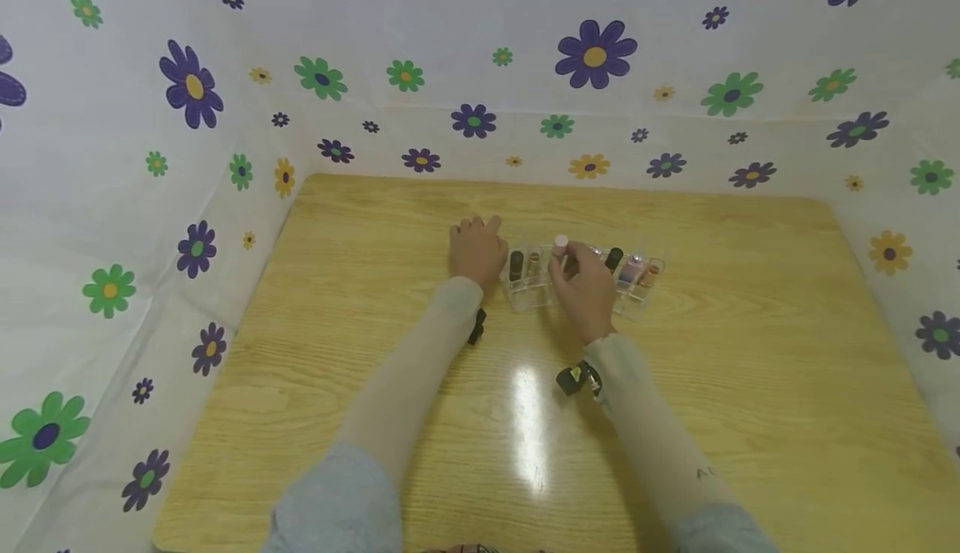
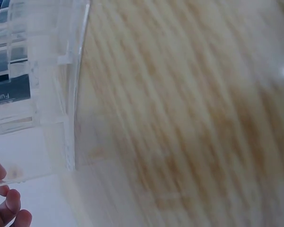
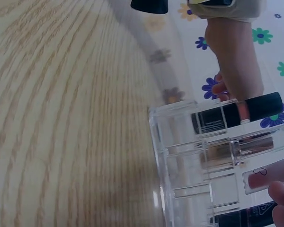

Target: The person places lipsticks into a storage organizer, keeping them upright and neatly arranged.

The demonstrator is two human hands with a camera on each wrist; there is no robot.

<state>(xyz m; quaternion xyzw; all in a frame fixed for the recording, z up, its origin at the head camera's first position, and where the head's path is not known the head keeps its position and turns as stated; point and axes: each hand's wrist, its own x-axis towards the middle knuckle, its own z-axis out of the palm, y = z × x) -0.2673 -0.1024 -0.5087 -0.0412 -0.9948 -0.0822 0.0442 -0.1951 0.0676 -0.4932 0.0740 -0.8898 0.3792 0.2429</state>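
My right hand (image 1: 587,291) pinches a lip gloss tube (image 3: 262,179) with a pale pink cap over a clear organizer. In the right wrist view, the tube's clear lower end with pink content shows beside a bare-looking compartment. The clear lipstick organizer (image 1: 531,297) holds several upright tubes. Among them are a black lipstick tube (image 1: 516,265) at the left end and a clear-capped brown lipstick (image 1: 534,262) beside it. My left hand (image 1: 478,249) rests at the organizer's left end. Its fingertips (image 2: 12,201) show at a clear corner in the left wrist view.
Farther right in the organizer stand another black tube (image 1: 614,259), a pink-and-purple tube (image 1: 632,268) and a brown-toned tube (image 1: 651,272). The wood-grain table (image 1: 750,353) lies beneath. A flowered white cloth (image 1: 510,28) hangs behind and around the table.
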